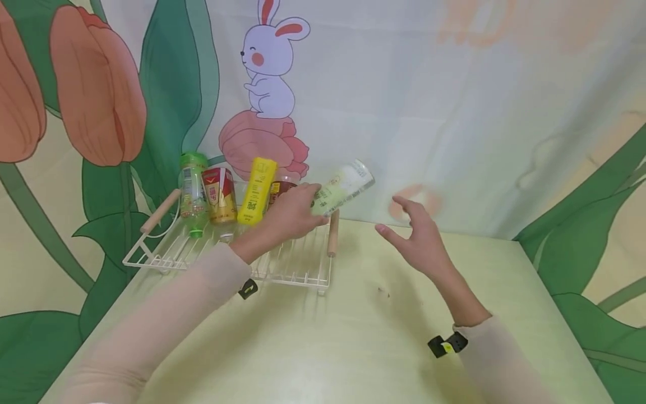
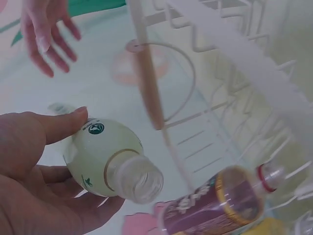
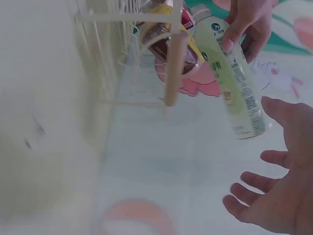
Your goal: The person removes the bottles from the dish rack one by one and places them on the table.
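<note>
My left hand (image 1: 300, 210) grips a pale green and white bottle (image 1: 345, 188) just above the right end of a white wire rack (image 1: 303, 281). The bottle is tilted, its base up to the right; in the left wrist view its translucent neck end (image 2: 142, 181) points away from the palm, and whether that is a cap or a bare mouth I cannot tell. Thumb and fingers wrap around its body near the neck. My right hand (image 1: 419, 241) holds nothing, its fingers spread. In the right wrist view that hand (image 3: 288, 181) is near the bottle's base, apparently not touching it.
Neck down in the rack stand a green bottle (image 1: 193, 193), a red and gold bottle (image 1: 220, 196) and a yellow bottle (image 1: 258, 191). A dark brown bottle (image 2: 210, 200) is partly hidden by my left hand in the head view. Wooden handles (image 1: 333, 234) flank the rack on the table (image 1: 363, 336).
</note>
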`<state>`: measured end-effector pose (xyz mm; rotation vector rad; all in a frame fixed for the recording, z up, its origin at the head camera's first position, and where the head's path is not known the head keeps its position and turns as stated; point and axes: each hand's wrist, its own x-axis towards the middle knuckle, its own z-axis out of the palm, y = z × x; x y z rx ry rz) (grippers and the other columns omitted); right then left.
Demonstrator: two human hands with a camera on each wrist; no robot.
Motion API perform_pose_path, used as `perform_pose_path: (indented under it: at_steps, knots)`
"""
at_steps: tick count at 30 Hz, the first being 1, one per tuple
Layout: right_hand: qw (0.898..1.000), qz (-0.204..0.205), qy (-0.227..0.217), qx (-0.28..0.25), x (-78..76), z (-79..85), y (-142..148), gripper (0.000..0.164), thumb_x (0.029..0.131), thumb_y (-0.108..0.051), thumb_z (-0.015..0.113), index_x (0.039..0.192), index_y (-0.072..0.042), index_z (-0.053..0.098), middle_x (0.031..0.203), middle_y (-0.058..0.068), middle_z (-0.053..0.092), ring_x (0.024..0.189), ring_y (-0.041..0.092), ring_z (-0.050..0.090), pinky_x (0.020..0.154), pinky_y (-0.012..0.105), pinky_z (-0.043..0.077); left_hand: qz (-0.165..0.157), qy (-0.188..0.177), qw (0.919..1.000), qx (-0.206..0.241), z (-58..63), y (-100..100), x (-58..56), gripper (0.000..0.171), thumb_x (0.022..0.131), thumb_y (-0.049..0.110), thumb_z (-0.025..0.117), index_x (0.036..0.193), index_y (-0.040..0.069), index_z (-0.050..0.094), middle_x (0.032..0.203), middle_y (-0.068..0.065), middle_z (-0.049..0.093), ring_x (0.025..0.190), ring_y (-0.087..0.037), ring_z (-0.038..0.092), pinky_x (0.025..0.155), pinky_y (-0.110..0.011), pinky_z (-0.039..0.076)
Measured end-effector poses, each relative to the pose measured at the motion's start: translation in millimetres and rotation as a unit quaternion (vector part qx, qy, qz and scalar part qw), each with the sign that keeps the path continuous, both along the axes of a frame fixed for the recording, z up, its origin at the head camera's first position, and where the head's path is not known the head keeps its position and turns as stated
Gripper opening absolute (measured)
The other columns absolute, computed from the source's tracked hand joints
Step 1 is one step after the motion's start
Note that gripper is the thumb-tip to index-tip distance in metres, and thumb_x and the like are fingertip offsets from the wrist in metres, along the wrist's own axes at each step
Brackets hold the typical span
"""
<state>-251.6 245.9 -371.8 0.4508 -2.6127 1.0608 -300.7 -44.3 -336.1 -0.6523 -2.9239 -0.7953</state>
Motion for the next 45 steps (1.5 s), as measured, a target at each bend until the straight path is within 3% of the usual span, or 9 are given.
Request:
perform_pose_path:
  at_steps: [4,8,12,15,21,32,41,45]
  knots:
    - [0.991,0.008,0.098,0.095,10.5,29.8,-0.2,0.077,0.092,-0.032,0.085,0.155,-0.005,0.049,0.162,0.018,0.043,0.148,0.043,0.039,0.113,0.067,0.038,-0.042,0.036,0.9978,-0.037,13.6,3.6,14.2,0.075,0.093,0.031,0.084,0.154,0.005,0.05,0.133,-0.008,0.063,0.106,-0.021,0.061,0.095,-0.037,0.056]
    - [0.969,0.044,0.16,0.185,10.3,42.6,-7.3,0.083,0.083,-0.027,0.093,0.151,-0.002,0.052,0.159,0.019,0.047,0.145,0.042,0.043,0.112,0.064,0.04,-0.077,0.065,0.9927,-0.066,18.5,10.6,24.7,0.067,0.091,0.027,0.086,0.148,0.007,0.057,0.126,-0.004,0.066,0.104,-0.021,0.061,0.093,-0.035,0.056]
    - [0.943,0.081,0.172,0.271,8.5,47.5,-20.1,0.085,0.081,-0.026,0.095,0.149,0.002,0.054,0.153,0.019,0.054,0.145,0.039,0.046,0.116,0.059,0.039,-0.101,0.084,0.9878,-0.083,20.1,15.1,34.0,0.063,0.088,0.024,0.088,0.144,0.008,0.062,0.124,-0.002,0.069,0.105,-0.02,0.061,0.092,-0.034,0.056]
    - [0.935,0.093,0.159,0.303,10.2,48.6,-26.8,0.078,0.082,-0.022,0.094,0.146,0.002,0.057,0.146,0.017,0.06,0.139,0.038,0.051,0.117,0.055,0.039,-0.116,0.092,0.985,-0.088,23.0,17.8,41.2,0.063,0.087,0.025,0.09,0.142,0.009,0.064,0.124,-0.001,0.069,0.106,-0.019,0.06,0.09,-0.032,0.056]
    - [0.93,0.094,0.137,0.327,14.6,48.6,-31.2,0.065,0.084,-0.017,0.092,0.138,0.002,0.061,0.134,0.016,0.066,0.125,0.037,0.057,0.109,0.054,0.045,-0.131,0.096,0.9821,-0.095,25.9,24.1,51.2,0.062,0.088,0.022,0.089,0.143,0.009,0.063,0.128,-0.002,0.069,0.107,-0.021,0.058,0.088,-0.031,0.055]
    - [0.927,0.101,0.118,0.342,17.4,46.3,-28.3,0.064,0.083,-0.018,0.093,0.136,0.002,0.062,0.131,0.016,0.067,0.12,0.035,0.058,0.1,0.051,0.05,-0.141,0.091,0.9806,-0.101,17.5,28.9,52.3,0.063,0.089,0.02,0.088,0.144,0.008,0.062,0.133,-0.004,0.068,0.109,-0.022,0.059,0.09,-0.03,0.054]
    - [0.927,0.119,0.09,0.344,20.3,46.8,-14.3,0.067,0.085,-0.019,0.091,0.141,0.002,0.059,0.134,0.016,0.064,0.123,0.035,0.055,0.097,0.053,0.049,-0.151,0.07,0.9801,-0.108,14.4,37.0,54.1,0.071,0.089,0.026,0.089,0.15,0.009,0.057,0.139,-0.004,0.064,0.117,-0.023,0.059,0.093,-0.031,0.057]
    - [0.928,0.124,0.093,0.34,20.2,49.8,-4.7,0.069,0.084,-0.017,0.091,0.142,0.002,0.059,0.134,0.016,0.063,0.123,0.035,0.053,0.095,0.053,0.049,-0.154,0.035,0.9829,-0.095,20.3,38.6,51.7,0.077,0.089,0.035,0.088,0.153,0.01,0.055,0.142,-0.004,0.061,0.114,-0.02,0.057,0.088,-0.027,0.056]
